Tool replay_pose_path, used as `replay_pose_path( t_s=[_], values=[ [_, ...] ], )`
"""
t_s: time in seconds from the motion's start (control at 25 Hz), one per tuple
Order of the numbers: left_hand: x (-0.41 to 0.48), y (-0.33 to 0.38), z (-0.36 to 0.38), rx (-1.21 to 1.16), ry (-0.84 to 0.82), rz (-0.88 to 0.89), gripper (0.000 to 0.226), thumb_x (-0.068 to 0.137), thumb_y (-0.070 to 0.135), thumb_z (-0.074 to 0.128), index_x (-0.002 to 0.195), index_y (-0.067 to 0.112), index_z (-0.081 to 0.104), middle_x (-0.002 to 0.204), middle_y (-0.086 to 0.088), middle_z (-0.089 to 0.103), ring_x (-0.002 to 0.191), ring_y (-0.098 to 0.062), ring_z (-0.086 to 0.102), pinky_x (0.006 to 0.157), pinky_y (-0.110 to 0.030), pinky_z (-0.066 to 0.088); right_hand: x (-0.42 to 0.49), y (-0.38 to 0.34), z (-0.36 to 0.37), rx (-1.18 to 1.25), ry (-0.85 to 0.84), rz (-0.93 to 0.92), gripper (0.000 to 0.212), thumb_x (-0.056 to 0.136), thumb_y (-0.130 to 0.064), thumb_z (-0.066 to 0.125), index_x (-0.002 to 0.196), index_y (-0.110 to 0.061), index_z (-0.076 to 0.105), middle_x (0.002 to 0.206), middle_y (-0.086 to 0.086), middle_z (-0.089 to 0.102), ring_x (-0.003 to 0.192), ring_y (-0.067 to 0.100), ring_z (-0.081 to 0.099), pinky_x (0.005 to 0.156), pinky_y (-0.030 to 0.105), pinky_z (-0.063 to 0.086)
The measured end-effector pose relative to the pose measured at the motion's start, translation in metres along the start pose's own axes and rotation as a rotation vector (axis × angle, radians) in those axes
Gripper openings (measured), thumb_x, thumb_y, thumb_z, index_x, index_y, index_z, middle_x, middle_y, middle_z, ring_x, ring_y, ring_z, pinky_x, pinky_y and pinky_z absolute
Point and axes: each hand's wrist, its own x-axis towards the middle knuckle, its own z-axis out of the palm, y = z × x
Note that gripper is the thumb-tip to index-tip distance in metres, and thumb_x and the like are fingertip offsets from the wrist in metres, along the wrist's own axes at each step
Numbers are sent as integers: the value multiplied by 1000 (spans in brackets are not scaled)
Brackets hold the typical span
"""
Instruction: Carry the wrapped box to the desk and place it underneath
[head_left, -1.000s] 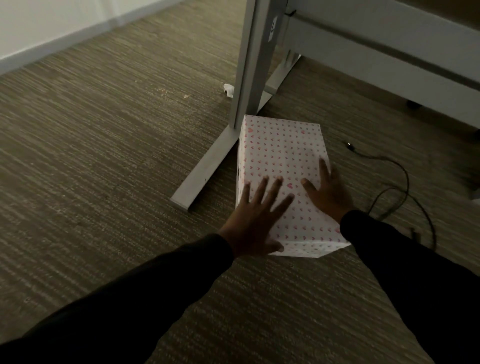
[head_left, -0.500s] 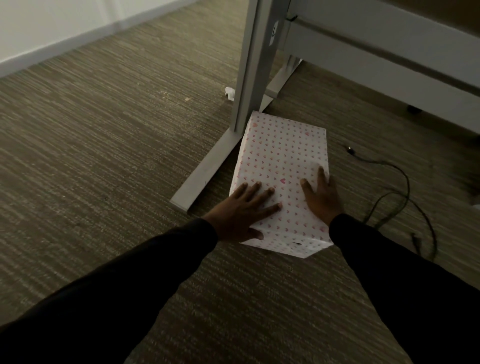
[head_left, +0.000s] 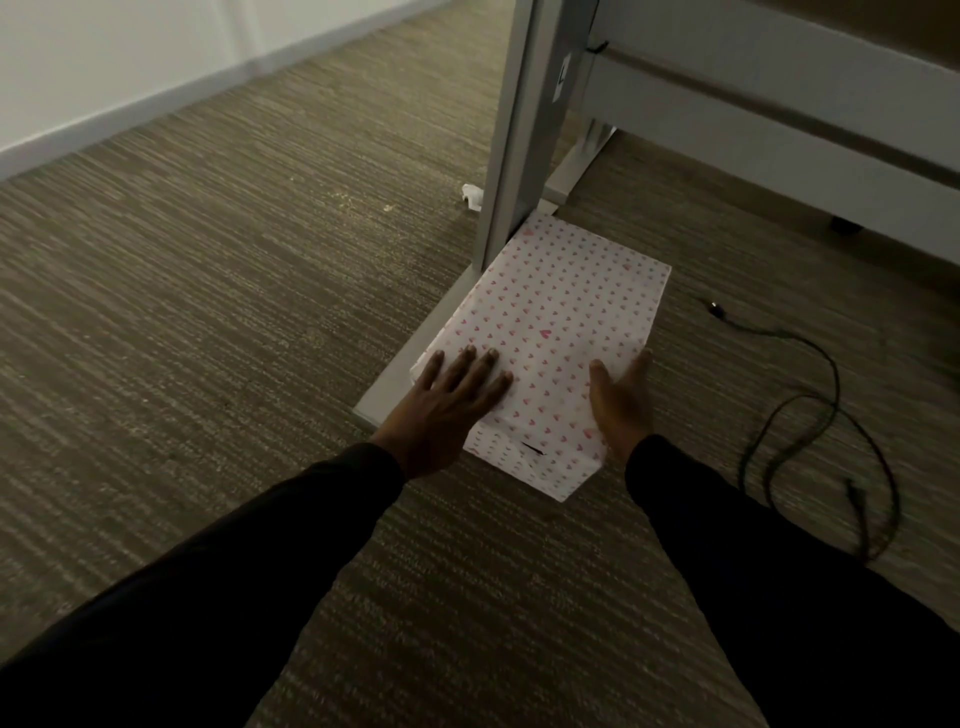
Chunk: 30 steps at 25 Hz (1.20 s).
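my left hand (head_left: 447, 410) lies flat and open on the white heart-print wrapped box (head_left: 556, 332); my right hand (head_left: 621, 402) cups its near right edge. it sits on brown carpet (head_left: 234, 312), far corner against the grey metal desk leg (head_left: 519, 130), open floor rightward.

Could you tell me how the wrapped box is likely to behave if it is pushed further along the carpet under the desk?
The wrapped box lies flat and low, so it probably slides rather than tips. Its paper looks smooth, though the carpet may drag. The desk leg at its far left corner could make it pivot.
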Motion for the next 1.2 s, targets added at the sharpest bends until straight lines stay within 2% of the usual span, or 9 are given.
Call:
replay_pose_path(
  t_s=[0.2,0.4,0.56,0.72,0.96,1.2],
  values=[
    [9,-10,-5,-37,-17,-42,78,94,18,30,164,25,-4,171,-13,-7,157,-38,-6,124,-63,7,4,-11,7,7,3,17,85,103,-43,47,160,-22,-12,165,15,24,145,40,34,116,52,31],
    [21,-10,-5,-44,-35,-59,82,102,16,46,163,27,-6,171,-11,-10,157,-37,-8,125,-61,4,17,-14,-2,-68,-76,30,92,101,-52,47,157,-23,-20,166,15,22,146,41,32,116,53,30],
    [23,-9,-7,-34,-72,-66,83,103,19,47,163,28,-10,171,-10,-14,156,-36,-11,126,-59,-1,15,-17,-13,-154,-149,6,106,95,-60,53,156,-20,-23,169,12,8,151,37,23,118,49,26],
    [27,-13,-16,-50,-152,-71,97,98,35,57,161,29,-16,170,-7,-20,156,-33,-15,126,-58,-1,3,-13,-18,-316,-146,-70,101,94,-65,48,160,-17,-12,170,11,3,152,37,20,119,50,25],
    [-8,-19,-30,-165,-71,-149,107,90,54,63,163,25,-10,171,-9,-12,157,-31,-13,127,-53,0,-32,-10,-25,-446,-115,-135,93,95,-68,41,161,-21,-4,168,16,4,150,42,21,118,57,27],
    [-75,3,-49,-205,-219,-162,114,86,64,63,163,24,-12,171,-7,-11,157,-29,-11,127,-51,-4,-105,-13,-14,-518,-175,-144,92,95,-70,39,161,-24,-6,170,13,-5,154,39,5,120,57,18]
  ],
)
